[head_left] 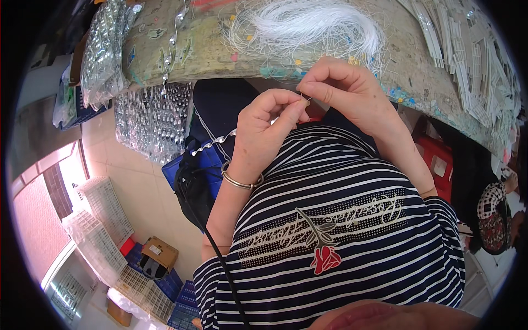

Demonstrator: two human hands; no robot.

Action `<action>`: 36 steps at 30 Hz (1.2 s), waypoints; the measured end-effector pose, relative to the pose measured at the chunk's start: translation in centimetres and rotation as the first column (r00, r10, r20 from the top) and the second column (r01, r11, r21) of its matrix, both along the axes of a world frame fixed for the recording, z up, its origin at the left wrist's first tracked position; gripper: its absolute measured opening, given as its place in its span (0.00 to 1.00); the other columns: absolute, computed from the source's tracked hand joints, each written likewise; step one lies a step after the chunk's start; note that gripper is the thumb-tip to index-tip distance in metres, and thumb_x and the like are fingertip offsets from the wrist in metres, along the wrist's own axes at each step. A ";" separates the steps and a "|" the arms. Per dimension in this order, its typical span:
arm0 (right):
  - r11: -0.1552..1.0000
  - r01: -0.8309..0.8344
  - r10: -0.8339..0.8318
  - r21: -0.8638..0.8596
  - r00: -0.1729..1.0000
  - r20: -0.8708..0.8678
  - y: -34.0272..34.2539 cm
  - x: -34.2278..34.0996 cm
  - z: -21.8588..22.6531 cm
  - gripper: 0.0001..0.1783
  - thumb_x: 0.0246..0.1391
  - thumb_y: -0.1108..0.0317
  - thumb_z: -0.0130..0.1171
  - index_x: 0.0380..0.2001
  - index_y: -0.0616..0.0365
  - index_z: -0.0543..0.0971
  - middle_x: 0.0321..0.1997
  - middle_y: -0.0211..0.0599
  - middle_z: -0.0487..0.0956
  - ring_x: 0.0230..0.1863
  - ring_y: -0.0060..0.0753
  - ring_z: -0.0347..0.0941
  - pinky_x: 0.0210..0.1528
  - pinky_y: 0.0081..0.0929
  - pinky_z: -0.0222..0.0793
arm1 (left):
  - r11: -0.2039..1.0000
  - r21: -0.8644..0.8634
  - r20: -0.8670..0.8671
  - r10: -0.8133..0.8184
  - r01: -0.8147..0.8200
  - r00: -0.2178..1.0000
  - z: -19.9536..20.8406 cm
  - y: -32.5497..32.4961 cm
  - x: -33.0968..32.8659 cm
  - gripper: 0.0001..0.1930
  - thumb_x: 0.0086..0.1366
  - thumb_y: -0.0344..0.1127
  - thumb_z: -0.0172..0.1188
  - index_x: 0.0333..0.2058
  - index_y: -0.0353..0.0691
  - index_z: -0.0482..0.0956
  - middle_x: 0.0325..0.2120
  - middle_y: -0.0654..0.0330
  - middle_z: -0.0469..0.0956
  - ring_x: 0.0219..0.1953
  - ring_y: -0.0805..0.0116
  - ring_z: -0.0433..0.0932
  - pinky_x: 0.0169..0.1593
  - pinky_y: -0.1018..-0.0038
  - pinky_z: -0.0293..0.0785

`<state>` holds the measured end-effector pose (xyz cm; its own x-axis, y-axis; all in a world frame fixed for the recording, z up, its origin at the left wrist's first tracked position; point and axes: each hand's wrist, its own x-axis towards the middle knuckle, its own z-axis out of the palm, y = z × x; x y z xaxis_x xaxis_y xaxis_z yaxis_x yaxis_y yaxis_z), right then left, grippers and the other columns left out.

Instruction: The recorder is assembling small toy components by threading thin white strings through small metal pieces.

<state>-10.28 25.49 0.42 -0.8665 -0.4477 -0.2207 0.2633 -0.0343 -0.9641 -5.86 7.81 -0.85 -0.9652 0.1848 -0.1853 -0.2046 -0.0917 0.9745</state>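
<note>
Beside the stained worktable, both hands pinch a fine strand between closed thumbs and forefingers.

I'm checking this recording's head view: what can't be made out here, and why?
Thin piece pinched by the left hand and right hand, head view: too small to identify.
Twisted silver strip, head view: one end hidden behind the left hand's wrist.
White strand bundle, head view: far side cut off by the top edge.
Person at right, head view: partly lost at the dark fisheye rim.
</note>
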 end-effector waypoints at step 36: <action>0.933 0.008 0.134 0.359 0.920 -0.368 1.4 0.2 -0.3 0.07 0.60 0.68 0.48 0.32 0.60 0.70 0.31 0.30 0.72 0.29 0.22 0.66 0.33 0.18 0.63 | 0.968 -0.189 -0.075 0.152 -0.163 0.986 -1.1 -1.5 0.2 0.05 0.56 0.26 0.62 0.33 0.33 0.80 0.26 0.63 0.79 0.28 0.81 0.75 0.33 0.85 0.70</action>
